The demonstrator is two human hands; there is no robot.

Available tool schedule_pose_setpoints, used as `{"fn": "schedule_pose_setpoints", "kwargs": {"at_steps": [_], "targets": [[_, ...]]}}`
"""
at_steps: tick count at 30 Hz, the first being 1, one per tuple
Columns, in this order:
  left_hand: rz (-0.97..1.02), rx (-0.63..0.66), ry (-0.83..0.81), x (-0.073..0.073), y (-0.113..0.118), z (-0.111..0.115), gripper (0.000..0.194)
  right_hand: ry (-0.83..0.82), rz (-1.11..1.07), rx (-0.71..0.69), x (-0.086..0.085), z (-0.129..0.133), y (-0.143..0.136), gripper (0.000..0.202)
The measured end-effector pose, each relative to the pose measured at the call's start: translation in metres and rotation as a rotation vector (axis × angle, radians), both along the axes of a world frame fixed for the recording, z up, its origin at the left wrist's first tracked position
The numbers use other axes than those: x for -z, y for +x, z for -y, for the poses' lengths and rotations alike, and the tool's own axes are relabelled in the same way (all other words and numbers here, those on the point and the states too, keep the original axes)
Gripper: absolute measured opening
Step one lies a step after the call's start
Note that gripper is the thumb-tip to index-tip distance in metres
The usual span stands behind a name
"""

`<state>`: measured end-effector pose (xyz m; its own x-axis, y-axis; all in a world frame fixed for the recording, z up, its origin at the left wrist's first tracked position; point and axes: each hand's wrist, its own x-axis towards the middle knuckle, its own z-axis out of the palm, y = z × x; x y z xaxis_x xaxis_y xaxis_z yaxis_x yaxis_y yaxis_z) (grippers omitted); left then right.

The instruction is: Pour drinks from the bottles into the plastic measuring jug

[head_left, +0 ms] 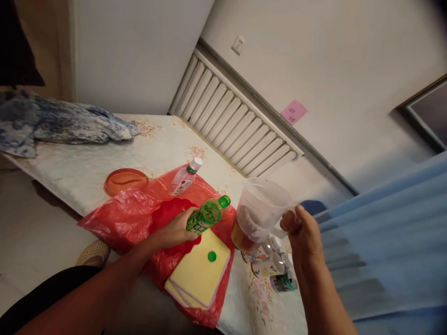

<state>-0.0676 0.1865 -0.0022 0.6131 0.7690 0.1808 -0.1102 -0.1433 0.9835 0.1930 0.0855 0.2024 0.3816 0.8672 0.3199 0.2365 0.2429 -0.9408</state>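
My left hand (178, 229) grips a green bottle (206, 215) by its body, tilted with its green-rimmed neck pointing right toward a clear plastic measuring jug (260, 208). My right hand (303, 229) holds the jug by its handle, tipped toward the bottle, a little above the table. A loose green cap (212, 256) lies on a stack of yellow cloths (199, 274) just below the bottle. The cloths rest on a crumpled red plastic bag (131, 216).
A small clear bottle with a white cap (185, 178) lies on the red bag. An orange bowl (125, 181) sits to its left. Cans and cups (275, 270) stand under the jug. Blue patterned cloth (63, 122) lies at the table's far left; blue fabric (391, 242) lies on the right.
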Motion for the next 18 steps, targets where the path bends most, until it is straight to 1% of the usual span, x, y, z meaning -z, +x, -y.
{"fn": "schedule_pose_setpoints", "kwargs": {"at_steps": [3, 7, 13, 18], "targets": [[-0.033, -0.030, 0.007, 0.004, 0.002, -0.004, 0.058, -0.024, 0.050, -0.044, -0.006, 0.006, 0.009, 0.050], [-0.046, -0.046, 0.037, 0.009, 0.003, -0.009, 0.057, -0.057, 0.053, -0.092, -0.012, 0.008, 0.017, 0.049], [-0.059, -0.081, 0.027, 0.012, 0.006, -0.010, 0.060, -0.123, 0.068, -0.102, -0.023, 0.006, 0.012, 0.048], [-0.080, -0.080, 0.011, 0.015, 0.007, -0.011, 0.064, -0.165, 0.125, -0.094, -0.028, -0.001, 0.012, 0.051]]}}
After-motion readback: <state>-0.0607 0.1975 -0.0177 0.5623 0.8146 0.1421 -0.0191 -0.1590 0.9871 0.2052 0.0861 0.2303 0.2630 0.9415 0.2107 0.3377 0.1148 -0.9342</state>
